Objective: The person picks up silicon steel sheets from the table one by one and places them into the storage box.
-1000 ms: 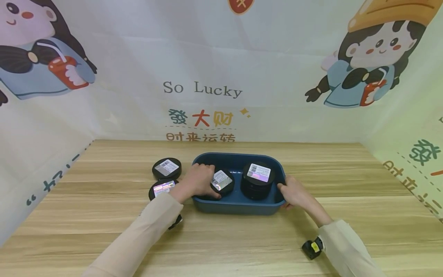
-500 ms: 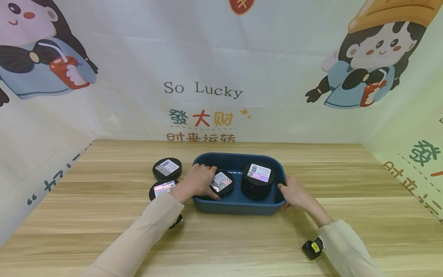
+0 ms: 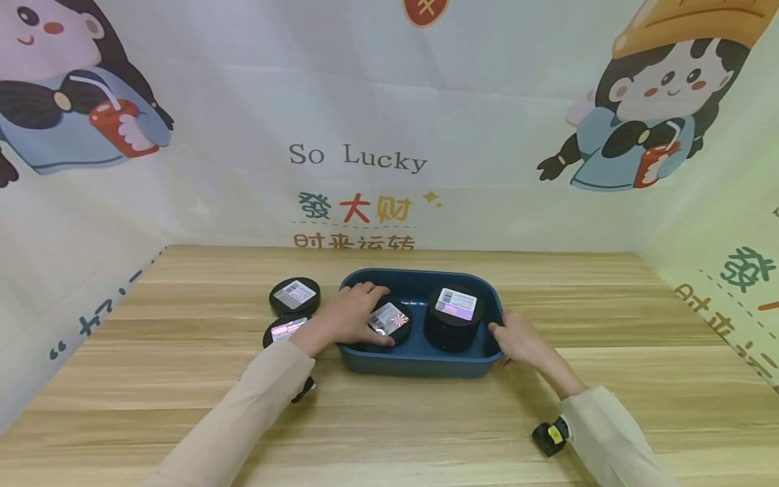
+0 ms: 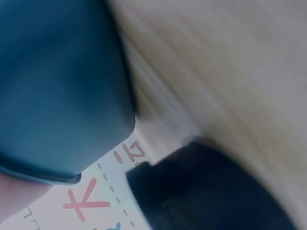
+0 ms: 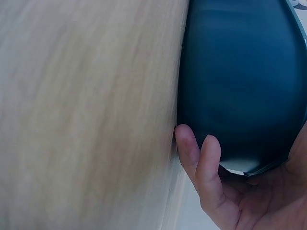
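Observation:
A blue oblong bin (image 3: pixel 420 365) stands on the table. At its left end, inside, lies a flat round black container (image 3: pixel 391 319) with a silvery label. My left hand (image 3: pixel 349 314) reaches over the left rim, its fingers and thumb spread loosely above that container's edges. In the bin's right half is a stack of similar black containers (image 3: pixel 454 318). My right hand (image 3: pixel 517 338) grips the bin's right end, thumb over the rim; the right wrist view shows its fingers (image 5: pixel 208 165) against the outer wall. The left wrist view is blurred and shows little of the left hand.
Left of the bin, two more labelled black containers (image 3: pixel 295 295) lie close together, the nearer one (image 3: pixel 282 330) partly hidden by the left forearm. A wrist camera (image 3: pixel 550 438) hangs under the right sleeve. A printed cloth (image 3: pixel 487 223) rises behind the table.
The fingers and thumb of my left hand have loosened from the container in the bin and lifted slightly. The container, the bin and my right hand stay in place.

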Action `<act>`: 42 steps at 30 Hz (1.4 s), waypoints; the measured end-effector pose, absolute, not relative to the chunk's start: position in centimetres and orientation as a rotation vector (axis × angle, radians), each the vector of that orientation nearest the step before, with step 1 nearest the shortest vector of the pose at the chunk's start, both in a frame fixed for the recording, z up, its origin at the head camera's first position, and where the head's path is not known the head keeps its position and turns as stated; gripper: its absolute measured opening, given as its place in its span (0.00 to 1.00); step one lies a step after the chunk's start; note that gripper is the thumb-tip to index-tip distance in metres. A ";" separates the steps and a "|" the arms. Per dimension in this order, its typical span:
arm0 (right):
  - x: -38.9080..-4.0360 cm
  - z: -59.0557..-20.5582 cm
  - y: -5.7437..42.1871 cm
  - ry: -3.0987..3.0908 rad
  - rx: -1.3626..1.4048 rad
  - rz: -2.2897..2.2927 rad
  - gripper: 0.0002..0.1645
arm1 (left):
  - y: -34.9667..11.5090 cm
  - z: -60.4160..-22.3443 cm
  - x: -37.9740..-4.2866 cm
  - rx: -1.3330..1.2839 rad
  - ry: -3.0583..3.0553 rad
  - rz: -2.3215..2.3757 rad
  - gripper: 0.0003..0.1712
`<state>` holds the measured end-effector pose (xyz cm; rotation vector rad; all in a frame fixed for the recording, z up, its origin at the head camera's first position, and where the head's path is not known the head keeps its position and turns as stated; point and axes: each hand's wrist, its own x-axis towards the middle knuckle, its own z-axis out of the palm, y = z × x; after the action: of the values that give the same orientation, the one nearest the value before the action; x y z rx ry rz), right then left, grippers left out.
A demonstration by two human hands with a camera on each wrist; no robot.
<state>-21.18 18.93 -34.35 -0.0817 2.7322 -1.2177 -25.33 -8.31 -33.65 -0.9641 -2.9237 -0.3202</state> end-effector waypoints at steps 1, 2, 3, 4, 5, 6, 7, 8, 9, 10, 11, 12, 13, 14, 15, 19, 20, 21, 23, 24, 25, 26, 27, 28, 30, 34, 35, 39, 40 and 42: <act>-21.2 -34.4 18.9 2.733 -0.079 -1.214 0.10 | -8.4 -33.7 -25.3 -0.967 -2.903 -0.372 0.45; -21.2 -34.4 18.9 2.733 -0.076 -1.212 0.10 | -8.6 -33.8 -25.3 -0.966 -2.880 -0.427 0.42; -21.2 -34.4 18.9 2.733 -0.073 -1.210 0.11 | -8.7 -33.8 -25.3 -0.964 -2.852 -0.482 0.39; -21.2 -34.4 18.9 2.734 -0.071 -1.207 0.11 | -8.8 -33.8 -25.2 -0.962 -2.820 -0.535 0.36; -21.2 -34.4 18.9 2.734 -0.070 -1.206 0.11 | -9.0 -33.8 -25.2 -0.964 -2.783 -0.582 0.32; -21.2 -34.4 18.9 2.734 -0.070 -1.204 0.11 | -9.1 -33.8 -25.1 -0.962 -2.747 -0.631 0.29; -21.2 -34.4 18.9 2.735 -0.069 -1.202 0.11 | -9.3 -33.8 -25.0 -0.955 -2.718 -0.670 0.26; -21.2 -34.4 18.9 2.735 -0.068 -1.202 0.11 | -9.4 -33.7 -24.9 -0.949 -2.686 -0.700 0.24; -21.2 -34.4 18.9 2.735 -0.066 -1.201 0.12 | -9.6 -33.7 -24.9 -0.942 -2.658 -0.731 0.22; -21.2 -34.4 18.9 2.735 -0.065 -1.200 0.12 | -9.8 -33.6 -24.8 -0.935 -2.631 -0.756 0.21; -21.2 -34.4 18.9 2.735 -0.064 -1.200 0.12 | -10.1 -33.5 -24.7 -0.927 -2.606 -0.770 0.19; -21.2 -34.4 19.0 2.733 -0.062 -1.201 0.12 | -10.4 -33.5 -24.7 -0.922 -2.581 -0.783 0.18; -21.2 -34.4 19.0 2.732 -0.062 -1.200 0.12 | -10.6 -33.4 -24.6 -0.917 -2.557 -0.799 0.17; -21.1 -34.3 19.0 2.731 -0.062 -1.200 0.12 | -10.9 -33.3 -24.5 -0.915 -2.533 -0.813 0.16; -21.1 -34.3 19.0 2.730 -0.062 -1.200 0.12 | -11.2 -33.2 -24.5 -0.907 -2.520 -0.831 0.16; -21.1 -34.3 18.9 2.729 -0.063 -1.208 0.12 | -12.5 -32.8 -24.1 -0.862 -2.501 -0.869 0.16; -21.1 -34.3 18.9 2.729 -0.065 -1.210 0.13 | -12.9 -32.8 -24.0 -0.849 -2.504 -0.875 0.17; -21.1 -34.3 18.9 2.729 -0.067 -1.212 0.13 | -13.3 -32.7 -24.0 -0.835 -2.506 -0.877 0.17; -21.0 -34.3 18.9 2.729 -0.068 -1.210 0.13 | -14.1 -32.7 -24.0 -0.812 -2.501 -0.880 0.18; -21.0 -34.2 18.9 2.730 -0.068 -1.209 0.13 | -14.5 -32.7 -24.0 -0.802 -2.499 -0.880 0.18; -21.0 -34.2 18.9 2.730 -0.069 -1.207 0.13 | -14.8 -32.6 -23.9 -0.790 -2.495 -0.883 0.18; -21.0 -34.2 18.9 2.729 -0.069 -1.206 0.13 | -15.2 -32.5 -23.9 -0.781 -2.498 -0.888 0.19; -21.0 -34.2 18.9 2.729 -0.069 -1.206 0.13 | -15.5 -32.5 -23.8 -0.770 -2.500 -0.889 0.20; -21.0 -34.2 18.9 2.728 -0.067 -1.206 0.13 | -15.8 -32.4 -23.7 -0.761 -2.505 -0.893 0.20; -21.0 -34.2 18.9 2.726 -0.067 -1.207 0.13 | -16.4 -32.3 -23.5 -0.744 -2.522 -0.897 0.22; -21.0 -34.2 18.9 2.735 -0.067 -1.197 0.13 | -17.4 -32.4 -22.8 -0.736 -2.581 -0.894 0.25; -21.0 -34.3 18.9 2.737 -0.067 -1.193 0.13 | -17.7 -32.5 -22.6 -0.733 -2.597 -0.878 0.25; -21.1 -34.3 18.9 2.745 -0.066 -1.192 0.12 | -18.7 -32.9 -21.8 -0.702 -2.652 -0.848 0.28; -21.1 -34.3 18.9 2.746 -0.068 -1.197 0.12 | -18.9 -33.0 -21.6 -0.681 -2.667 -0.837 0.28; -21.1 -34.3 19.0 2.744 -0.069 -1.208 0.12 | -19.4 -33.1 -21.2 -0.640 -2.698 -0.836 0.29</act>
<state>-21.11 18.98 -34.35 -0.0690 2.7443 -1.2084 -21.23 -19.38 -33.09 -0.6404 -2.6981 -0.8363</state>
